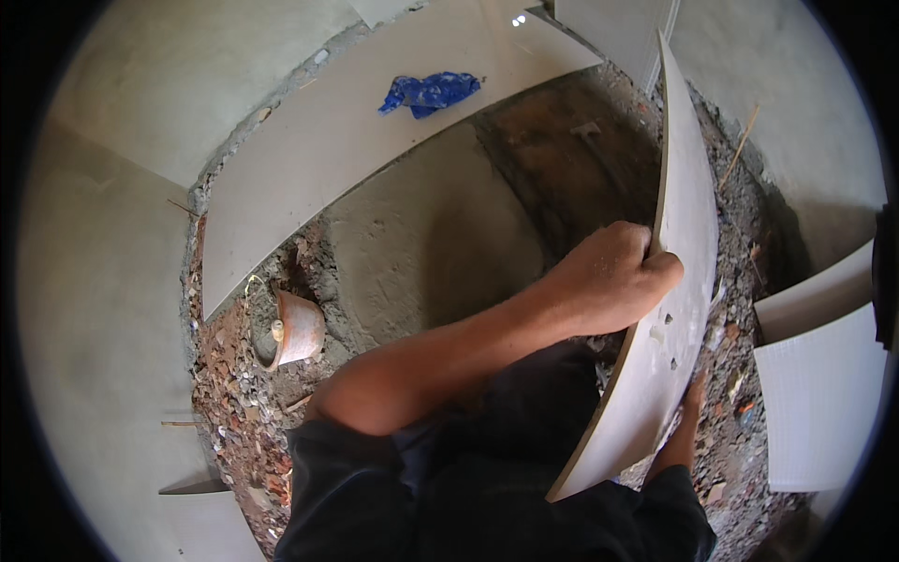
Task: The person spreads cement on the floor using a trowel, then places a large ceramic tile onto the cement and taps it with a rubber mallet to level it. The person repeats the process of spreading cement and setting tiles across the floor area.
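Observation:
My left hand (623,279) is closed on the near-side edge of a large pale floor tile (679,234), its fist at about the middle of that edge. The tile stands tilted on its side at my right, running from near my body toward the far wall. Grey smudges mark its face. My right forearm (685,426) reaches up beside the tile's far face; the fingers are hidden behind it. In front of me lies a bed of smoothed wet mortar (440,225), with a darker brown patch (571,140) at its right.
A laid pale tile (309,178) runs along the far left, with a crumpled blue plastic bag (431,94) on it. A mortar-stained bucket (300,328) sits on rubble (229,375) at left. More tiles (819,393) lean at the right, and plain walls (103,253) surround the floor.

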